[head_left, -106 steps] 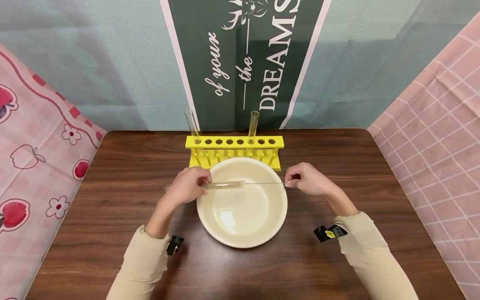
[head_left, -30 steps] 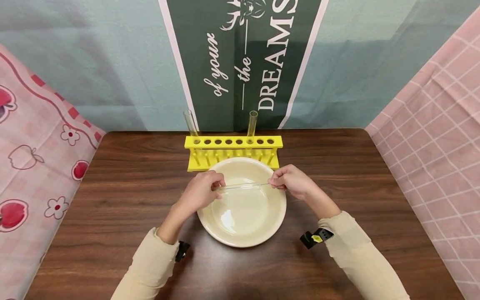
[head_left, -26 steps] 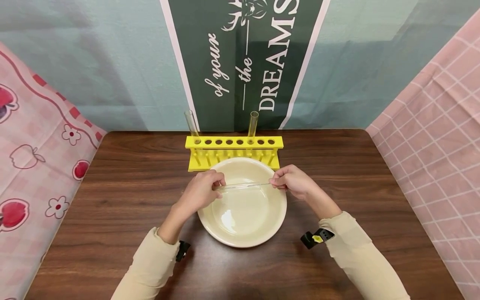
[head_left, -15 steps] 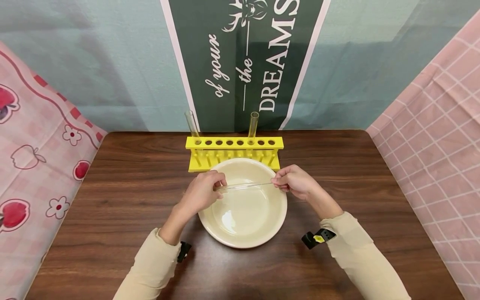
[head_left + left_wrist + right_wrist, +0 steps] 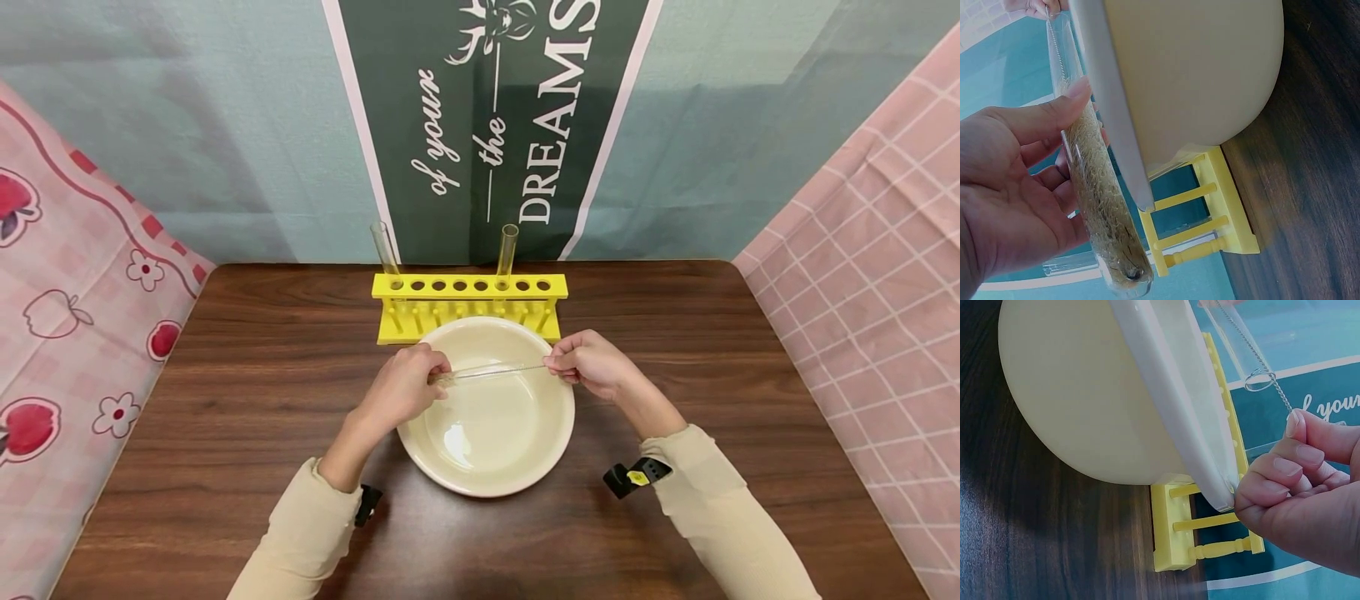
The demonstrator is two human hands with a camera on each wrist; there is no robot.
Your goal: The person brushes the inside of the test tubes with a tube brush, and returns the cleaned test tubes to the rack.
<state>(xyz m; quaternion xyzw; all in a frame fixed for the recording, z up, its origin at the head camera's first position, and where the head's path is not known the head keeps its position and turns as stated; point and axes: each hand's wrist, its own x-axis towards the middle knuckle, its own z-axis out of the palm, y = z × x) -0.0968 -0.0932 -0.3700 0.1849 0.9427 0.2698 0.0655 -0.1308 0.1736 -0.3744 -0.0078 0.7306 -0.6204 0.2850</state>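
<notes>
My left hand (image 5: 405, 383) grips a clear glass test tube (image 5: 487, 372) that lies nearly level over the cream basin (image 5: 483, 487). Inside the tube, the bristles of a test tube brush (image 5: 1104, 206) reach down to the rounded closed end in the left wrist view. A twisted wire handle (image 5: 1282, 395) runs out of the tube's open mouth. My right hand (image 5: 592, 364) pinches that wire between thumb and finger, just outside the mouth, with the other fingers curled. In the head view the left hand covers the tube's closed end.
Behind the basin stands a yellow test tube rack (image 5: 468, 286) holding two upright tubes, one at the left (image 5: 384, 250) and one right of centre (image 5: 507, 250). The basin overlaps the rack's front in the head view. Everything rests on a dark wooden table (image 5: 262, 358) before hanging cloths.
Since the oldest frame, my right hand has moved left, pushing the brush deep into the tube, and the left hand has shifted slightly right. Over the last second both hands have barely moved.
</notes>
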